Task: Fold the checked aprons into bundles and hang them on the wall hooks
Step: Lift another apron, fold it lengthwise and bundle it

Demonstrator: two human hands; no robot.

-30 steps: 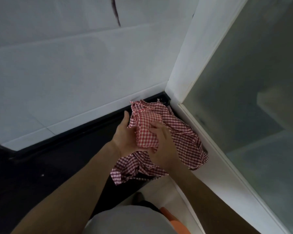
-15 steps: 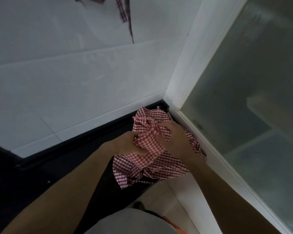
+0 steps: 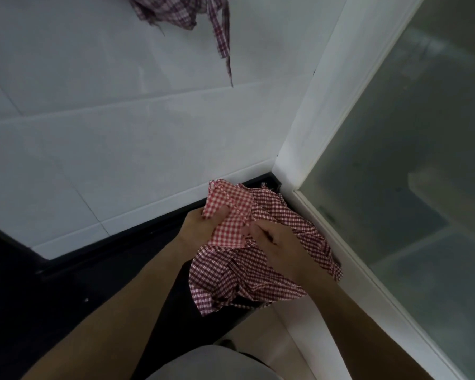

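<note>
Red-and-white checked cloth fills the middle of the view: an apron lies bunched on the dark surface in the corner where the white tiled wall meets a white frame with frosted glass; its lower folds spill over the surface's front edge, and its right side lies against the base of the frame; the left hand grips a flat, partly folded panel of the apron, its fingers curled into the cloth from below, with the panel's upper corner standing up toward the wall; the right hand rests on top of the bunched fabric just beside the left, its fingertips pinching the cloth at the panel's right edge; both forearms reach in from the bottom of the view, bare; a second checked apron hangs on the wall at the top edge, well apart from the hands, with a thin strap trailing down from it against the tiles; whatever it hangs from lies out of view above; a grey garment on the person shows at the bottom edge.
</note>
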